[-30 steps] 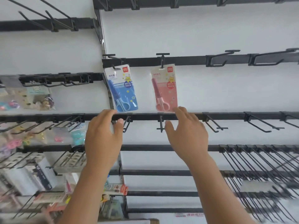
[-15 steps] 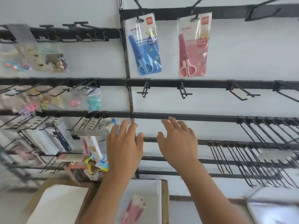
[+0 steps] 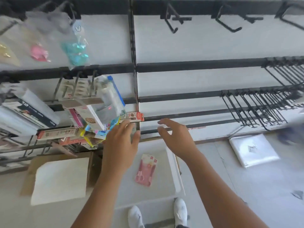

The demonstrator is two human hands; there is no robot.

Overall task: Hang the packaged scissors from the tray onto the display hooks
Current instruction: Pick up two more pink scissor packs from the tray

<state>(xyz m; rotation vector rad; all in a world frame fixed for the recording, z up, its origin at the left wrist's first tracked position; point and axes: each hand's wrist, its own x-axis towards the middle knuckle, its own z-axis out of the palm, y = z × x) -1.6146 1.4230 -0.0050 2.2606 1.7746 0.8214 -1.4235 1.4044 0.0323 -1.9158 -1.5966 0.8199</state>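
Observation:
A white tray (image 3: 176,175) sits on the floor below the display wall. In it lie pink packaged scissors (image 3: 145,171), what looks like two packs overlapping. My left hand (image 3: 120,145) hovers above the tray's left part, fingers apart, holding nothing. My right hand (image 3: 176,139) is to the right of it, above the tray's far edge, also spread and empty. Empty black display hooks (image 3: 171,20) stick out from the rail at the top of the view.
Stocked hooks with boxed and bagged goods (image 3: 92,109) fill the left of the wall. A dense row of empty hooks (image 3: 263,109) is at the right. A cardboard box with a white sheet (image 3: 59,176) and a plastic bag (image 3: 253,150) lie on the floor. My white shoes (image 3: 180,211) stand near the tray.
My view has tilted down from the hung blue and pink scissors to the floor tray. Both hands have dropped from the rail toward the tray, still empty.

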